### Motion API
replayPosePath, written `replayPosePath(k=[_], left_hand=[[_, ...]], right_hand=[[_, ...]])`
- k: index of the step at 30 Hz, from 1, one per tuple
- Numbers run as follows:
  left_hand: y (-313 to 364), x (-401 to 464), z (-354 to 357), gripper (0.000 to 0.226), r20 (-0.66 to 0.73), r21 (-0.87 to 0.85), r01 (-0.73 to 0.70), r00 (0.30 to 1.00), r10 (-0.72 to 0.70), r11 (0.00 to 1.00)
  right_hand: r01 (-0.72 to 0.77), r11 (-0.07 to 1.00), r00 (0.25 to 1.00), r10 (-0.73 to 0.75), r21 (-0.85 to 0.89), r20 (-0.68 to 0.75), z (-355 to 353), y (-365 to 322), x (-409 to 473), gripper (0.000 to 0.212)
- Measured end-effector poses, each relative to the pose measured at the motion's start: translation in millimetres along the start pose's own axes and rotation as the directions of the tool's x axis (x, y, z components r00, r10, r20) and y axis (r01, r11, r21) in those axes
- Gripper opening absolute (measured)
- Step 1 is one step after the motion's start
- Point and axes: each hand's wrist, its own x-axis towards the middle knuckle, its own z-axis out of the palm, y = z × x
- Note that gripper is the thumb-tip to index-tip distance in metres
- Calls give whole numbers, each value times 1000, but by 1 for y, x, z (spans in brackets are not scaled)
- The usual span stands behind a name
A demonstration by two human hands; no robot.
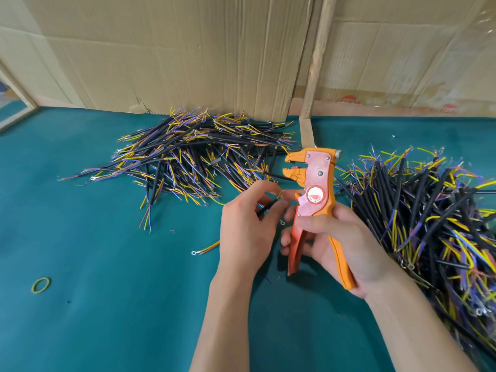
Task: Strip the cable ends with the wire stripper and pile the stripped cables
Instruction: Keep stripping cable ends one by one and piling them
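Your right hand (338,237) grips the wire stripper (315,200) by both handles, its orange beak-shaped head pointing up and to the left, above your fingers. Just left of the wire stripper, your left hand (247,226) pinches a short black cable (268,206) between curled fingers, its yellow end poking up toward the tool's body; whether it touches the tool is unclear. Behind and left of the wire stripper lies a broad pile of cables (196,157), black sheaths with frayed yellow, blue and red cores. To the right of the wire stripper, beside your right wrist, a second, thicker heap (429,216) of the same cables spreads to the edge of view. The desk (107,304) is covered in smooth teal cloth. Far left of the wire stripper, a yellow-green rubber band (40,285) lies flat, and a loose wire with a ring terminal (205,250) lies nearer your left hand. Creased corrugated cardboard (174,55) stands behind the desk.
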Motion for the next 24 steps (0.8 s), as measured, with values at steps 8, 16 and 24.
replayPosePath(k=[8, 16, 24], left_hand=[[4, 3, -2, 13, 25, -126, 26, 999, -23, 992], [6, 3, -3, 17, -57, -237, 18, 998, -33, 971], [5, 2, -4, 21, 74, -223, 43, 997, -27, 974]], right_hand=[[-30, 999, 999, 30, 35, 12, 1, -4, -2, 52], [-10, 1000, 998, 11, 17, -62, -6, -3, -3, 57], [79, 996, 996, -78, 29, -50, 0, 1, 1, 50]])
